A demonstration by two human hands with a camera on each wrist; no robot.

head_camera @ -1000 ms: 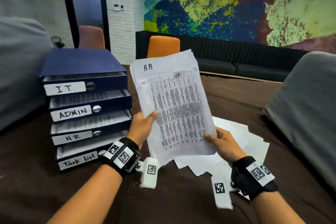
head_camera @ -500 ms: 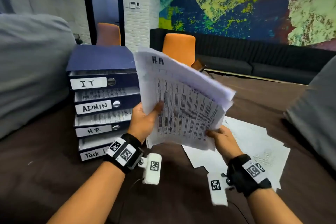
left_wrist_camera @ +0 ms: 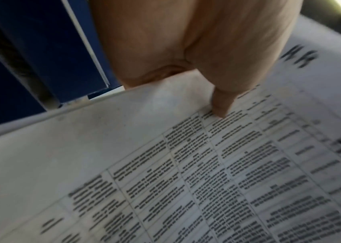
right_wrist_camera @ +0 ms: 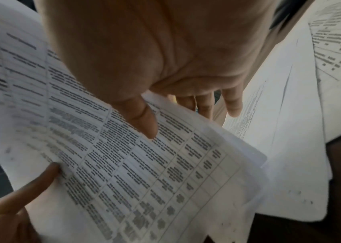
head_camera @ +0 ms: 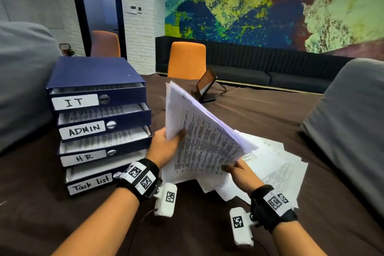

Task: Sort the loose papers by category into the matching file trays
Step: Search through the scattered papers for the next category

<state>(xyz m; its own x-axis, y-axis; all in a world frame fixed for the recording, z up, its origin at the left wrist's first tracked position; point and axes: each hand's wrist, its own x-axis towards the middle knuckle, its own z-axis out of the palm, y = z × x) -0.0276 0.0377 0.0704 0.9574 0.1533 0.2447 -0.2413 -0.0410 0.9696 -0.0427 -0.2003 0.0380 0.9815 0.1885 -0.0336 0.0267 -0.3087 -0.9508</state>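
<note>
From where I'm standing the desk (head_camera: 259,114) is the big stage: brown cloth, a stack of four blue file trays (head_camera: 99,122) on the left labelled IT, ADMIN, HR, Task List. The HR tray (head_camera: 104,147) is third down and already has sheets in it. To its right, a bundle of HR papers (head_camera: 203,139) is held tilted up above the loose papers (head_camera: 276,168) spread on the desk. Left hand (head_camera: 164,147) pinches the bundle's left edge, thumb on the print; right hand (head_camera: 239,170) pinches the lower corner. I'd say square the edges first, level the bundle, then feed it low into HR so nothing fans out.
</note>
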